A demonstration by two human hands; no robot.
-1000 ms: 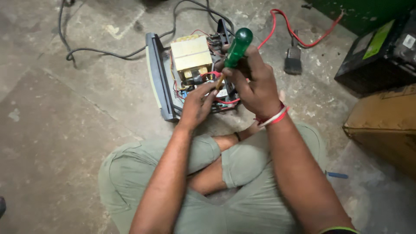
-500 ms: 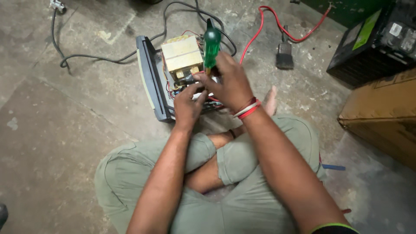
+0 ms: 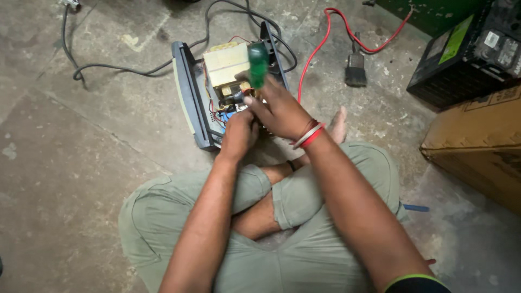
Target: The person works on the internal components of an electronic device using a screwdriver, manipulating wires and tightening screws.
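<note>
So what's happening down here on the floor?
A person sits cross-legged on a concrete floor with an opened electrical unit in front of them, its wires and a pale block exposed. The right hand holds a green-handled screwdriver pointed down into the unit, and the left hand rests against the unit's near side. A black battery and a cardboard box stand to the right.

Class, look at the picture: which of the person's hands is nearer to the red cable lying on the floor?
The right hand. It grips the green screwdriver just beside the red cable. The left hand is lower, at the opened device, farther from the cable.
</note>
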